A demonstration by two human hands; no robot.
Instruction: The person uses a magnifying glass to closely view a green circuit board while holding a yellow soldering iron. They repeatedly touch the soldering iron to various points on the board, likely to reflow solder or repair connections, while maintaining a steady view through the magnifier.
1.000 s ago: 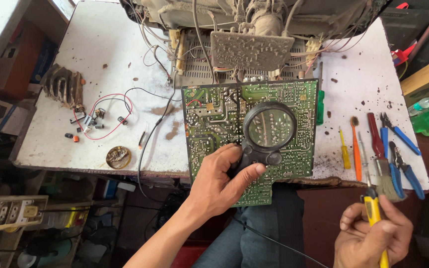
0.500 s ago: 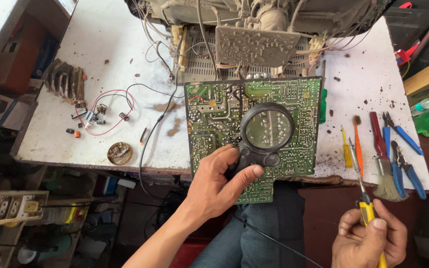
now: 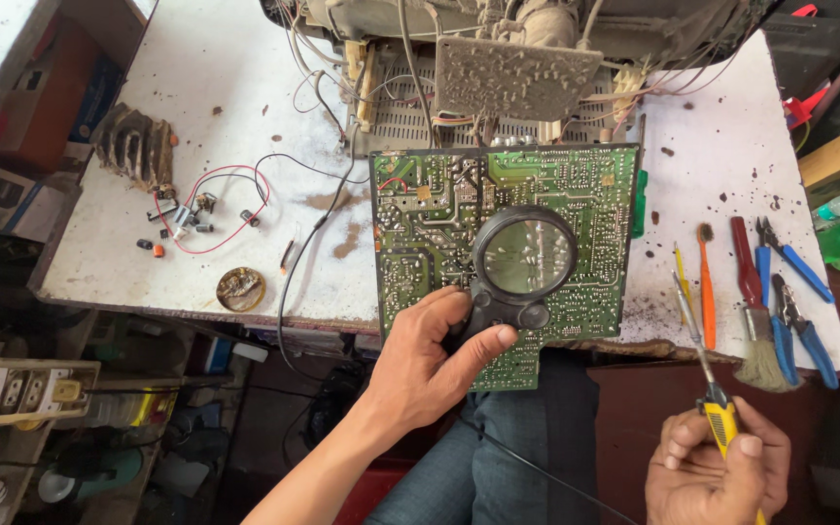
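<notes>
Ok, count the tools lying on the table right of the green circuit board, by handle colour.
Blue pliers: 2
Red brush: 1
Orange toothbrush: 1
Yellow thin tool: 1
Total: 5

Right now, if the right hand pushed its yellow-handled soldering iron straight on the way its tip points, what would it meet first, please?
Probably the table's front edge just right of the green circuit board. The right hand aims the yellow-handled soldering iron up and slightly left; depth is unclear.
</notes>
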